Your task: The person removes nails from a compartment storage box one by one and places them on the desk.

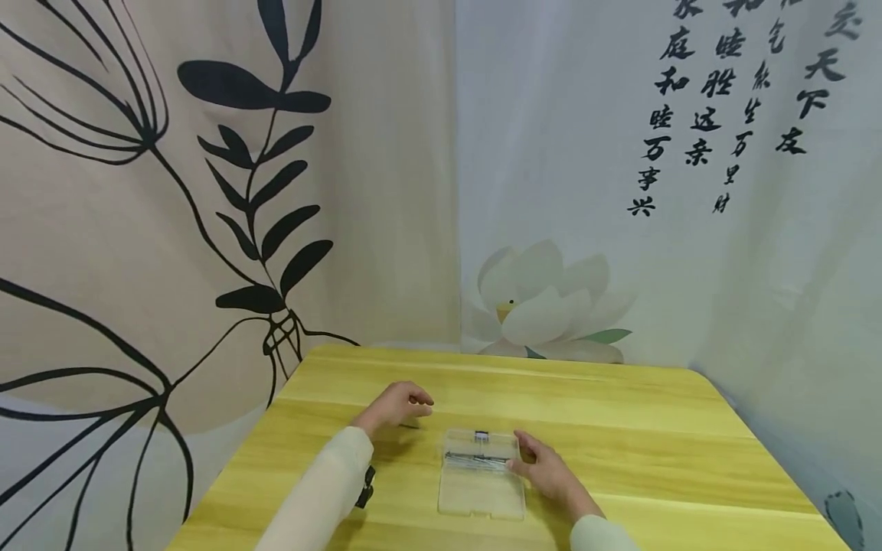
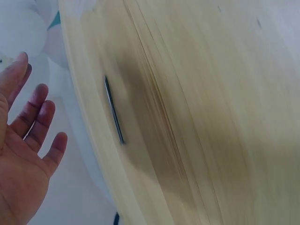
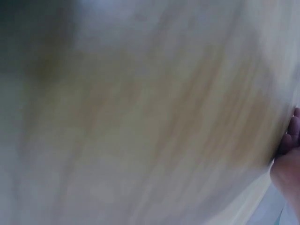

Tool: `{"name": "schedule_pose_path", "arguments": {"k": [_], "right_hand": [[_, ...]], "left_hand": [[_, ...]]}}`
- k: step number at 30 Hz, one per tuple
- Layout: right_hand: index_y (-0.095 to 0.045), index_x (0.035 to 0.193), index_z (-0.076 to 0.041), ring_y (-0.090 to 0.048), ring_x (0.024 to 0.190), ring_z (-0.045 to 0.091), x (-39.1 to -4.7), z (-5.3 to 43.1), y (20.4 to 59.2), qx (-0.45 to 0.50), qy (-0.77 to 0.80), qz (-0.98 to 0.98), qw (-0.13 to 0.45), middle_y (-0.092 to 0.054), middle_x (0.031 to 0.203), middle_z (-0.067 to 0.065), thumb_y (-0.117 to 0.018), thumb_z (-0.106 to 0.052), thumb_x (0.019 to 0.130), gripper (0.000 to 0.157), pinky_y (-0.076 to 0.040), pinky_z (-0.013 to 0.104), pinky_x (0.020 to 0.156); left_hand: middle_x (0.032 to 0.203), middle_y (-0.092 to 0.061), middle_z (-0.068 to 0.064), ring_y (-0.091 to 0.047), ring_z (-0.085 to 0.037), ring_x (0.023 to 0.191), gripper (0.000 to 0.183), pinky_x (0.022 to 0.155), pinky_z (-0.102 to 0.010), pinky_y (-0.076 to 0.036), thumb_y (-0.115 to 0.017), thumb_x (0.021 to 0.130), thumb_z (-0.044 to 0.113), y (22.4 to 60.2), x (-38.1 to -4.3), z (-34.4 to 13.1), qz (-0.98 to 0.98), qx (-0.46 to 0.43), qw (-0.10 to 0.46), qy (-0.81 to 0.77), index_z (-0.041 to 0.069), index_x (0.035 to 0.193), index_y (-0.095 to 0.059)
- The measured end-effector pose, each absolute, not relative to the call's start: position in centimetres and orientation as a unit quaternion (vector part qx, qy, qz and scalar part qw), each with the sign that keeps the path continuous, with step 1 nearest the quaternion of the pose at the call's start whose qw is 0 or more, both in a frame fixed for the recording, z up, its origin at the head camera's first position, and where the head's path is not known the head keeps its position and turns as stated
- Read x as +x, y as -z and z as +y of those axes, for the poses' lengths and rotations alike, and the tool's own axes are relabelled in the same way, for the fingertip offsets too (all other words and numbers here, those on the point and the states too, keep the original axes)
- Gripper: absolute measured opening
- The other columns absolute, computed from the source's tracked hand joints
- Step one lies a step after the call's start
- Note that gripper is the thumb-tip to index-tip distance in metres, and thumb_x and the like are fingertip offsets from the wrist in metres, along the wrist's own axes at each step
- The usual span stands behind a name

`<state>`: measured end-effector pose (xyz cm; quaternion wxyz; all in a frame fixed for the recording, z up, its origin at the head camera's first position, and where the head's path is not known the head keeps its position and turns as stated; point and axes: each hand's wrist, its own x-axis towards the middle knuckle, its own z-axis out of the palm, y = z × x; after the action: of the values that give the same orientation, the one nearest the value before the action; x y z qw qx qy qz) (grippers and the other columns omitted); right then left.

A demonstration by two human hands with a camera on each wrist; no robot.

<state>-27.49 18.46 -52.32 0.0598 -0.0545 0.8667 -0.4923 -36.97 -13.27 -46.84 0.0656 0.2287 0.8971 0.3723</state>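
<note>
My left hand (image 1: 398, 405) hovers over the far left part of the table, its fingers spread loosely and holding nothing. Below it a dark nail (image 2: 114, 110) lies on the wood, apart from the fingers in the left wrist view. A clear plastic box (image 1: 482, 493) lies with its lid unfolded near the middle of the table. Several silvery nails (image 1: 477, 461) lie across it in a row. At the box's right edge my right hand (image 1: 547, 468) holds the side, thumb near the nails and fingers by the far corner. Only blurred fingers (image 3: 291, 136) show in the right wrist view.
The yellow wood-grain table (image 1: 641, 436) has rounded far corners. Beyond it hangs a pale curtain (image 1: 393, 191) printed with plants and writing. A small black object (image 1: 366, 487) shows beside my left sleeve (image 1: 320, 490).
</note>
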Motion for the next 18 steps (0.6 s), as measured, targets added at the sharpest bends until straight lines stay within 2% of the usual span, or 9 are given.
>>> {"name": "schedule_pose_path", "arguments": {"k": [8, 11, 18], "right_hand": [[-0.038, 0.151, 0.0, -0.04, 0.133, 0.047, -27.5, 18.7, 52.7, -0.054, 0.496, 0.864, 0.063, -0.044, 0.145, 0.029, -0.07, -0.024, 0.094, 0.069, -0.031, 0.062, 0.106], [-0.037, 0.151, 0.0, -0.039, 0.134, 0.048, -27.5, 18.7, 52.7, -0.053, 0.495, 0.864, 0.068, -0.043, 0.146, 0.029, -0.07, -0.024, 0.094, 0.07, -0.03, 0.062, 0.107], [-0.037, 0.151, -0.001, -0.039, 0.134, 0.048, -27.7, 18.7, 52.7, -0.055, 0.493, 0.865, 0.068, -0.043, 0.146, 0.029, -0.07, -0.026, 0.094, 0.071, -0.029, 0.062, 0.107]], "left_hand": [[0.108, -0.064, 0.001, -0.056, -0.021, 0.099, 0.023, 0.081, -0.04, -0.05, -0.068, 0.096, 0.021, 47.1, -36.3, -10.3, 0.882, 0.262, 0.078, -0.385, 0.009, 0.115, -0.072], [0.106, -0.064, 0.003, -0.056, -0.018, 0.099, 0.021, 0.082, -0.038, -0.049, -0.069, 0.095, 0.022, 47.3, -36.0, -9.4, 0.877, 0.272, 0.082, -0.387, 0.011, 0.113, -0.073], [0.105, -0.066, 0.002, -0.057, -0.018, 0.097, 0.023, 0.082, -0.037, -0.049, -0.071, 0.094, 0.019, 47.7, -35.3, -8.1, 0.863, 0.284, 0.088, -0.409, 0.006, 0.112, -0.073]]}}
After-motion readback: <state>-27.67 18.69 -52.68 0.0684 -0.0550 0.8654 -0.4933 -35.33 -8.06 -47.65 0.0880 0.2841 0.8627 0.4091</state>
